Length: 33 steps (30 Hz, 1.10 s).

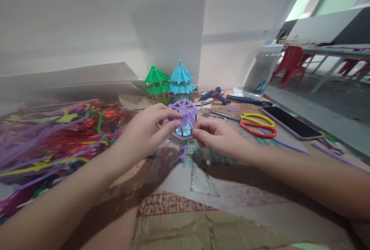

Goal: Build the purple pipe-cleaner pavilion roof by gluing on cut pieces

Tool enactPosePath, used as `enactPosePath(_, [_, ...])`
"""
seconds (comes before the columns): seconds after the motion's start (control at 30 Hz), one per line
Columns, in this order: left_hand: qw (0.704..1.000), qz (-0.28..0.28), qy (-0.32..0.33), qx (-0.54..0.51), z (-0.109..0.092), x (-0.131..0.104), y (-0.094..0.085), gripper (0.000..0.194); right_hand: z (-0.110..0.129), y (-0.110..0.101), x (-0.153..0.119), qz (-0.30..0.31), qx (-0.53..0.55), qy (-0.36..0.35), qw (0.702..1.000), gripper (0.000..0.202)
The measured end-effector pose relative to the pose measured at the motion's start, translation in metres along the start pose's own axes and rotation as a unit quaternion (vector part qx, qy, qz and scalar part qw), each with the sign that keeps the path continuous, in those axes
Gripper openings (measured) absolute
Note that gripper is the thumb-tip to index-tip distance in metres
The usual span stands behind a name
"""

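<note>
A small purple openwork structure [183,106] with a pale blue base stands at the middle of the table. On its left side my left hand [153,126] is closed, thumb and fingertips together on a purple piece. My right hand [212,132] is pinched at the right side of the structure, next to a purple strip; what its fingertips hold is too small to make out. Short purple pieces [180,153] lie below, between the hands. Behind the structure stand a green tiered model [156,75] and a blue tiered model [181,73].
Colourful strips [66,134] are heaped at left. Scissors [257,124], a glue gun [214,95], a water bottle [261,72] and a phone [290,122] lie or stand at right. A clear triangular ruler [202,182] is in front.
</note>
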<state>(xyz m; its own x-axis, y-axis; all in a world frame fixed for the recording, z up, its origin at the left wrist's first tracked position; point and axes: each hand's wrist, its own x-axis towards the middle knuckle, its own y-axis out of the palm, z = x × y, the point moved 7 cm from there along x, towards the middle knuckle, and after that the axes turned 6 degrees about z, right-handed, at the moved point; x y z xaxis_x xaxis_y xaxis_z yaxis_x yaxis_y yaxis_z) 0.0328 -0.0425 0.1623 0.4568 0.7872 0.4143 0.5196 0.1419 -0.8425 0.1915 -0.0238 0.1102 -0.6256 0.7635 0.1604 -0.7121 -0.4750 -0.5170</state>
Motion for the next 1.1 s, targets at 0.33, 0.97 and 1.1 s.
enactPosePath(0.33, [0.996, -0.009, 0.078, -0.048, -0.008, -0.001, 0.014, 0.017, 0.006, 0.003, -0.004, -0.016, -0.078, -0.07, 0.994, 0.019])
enactPosePath(0.97, [0.975, 0.017, -0.199, -0.092, 0.118, 0.01, 0.034, 0.03, -0.022, -0.014, -0.001, -0.085, 0.146, 0.017, 0.985, 0.024])
enactPosePath(1.1, [0.972, 0.099, -0.18, -0.113, 0.129, 0.008, 0.066, 0.046, -0.039, 0.007, -0.004, -0.062, 0.202, 0.063, 0.975, 0.028])
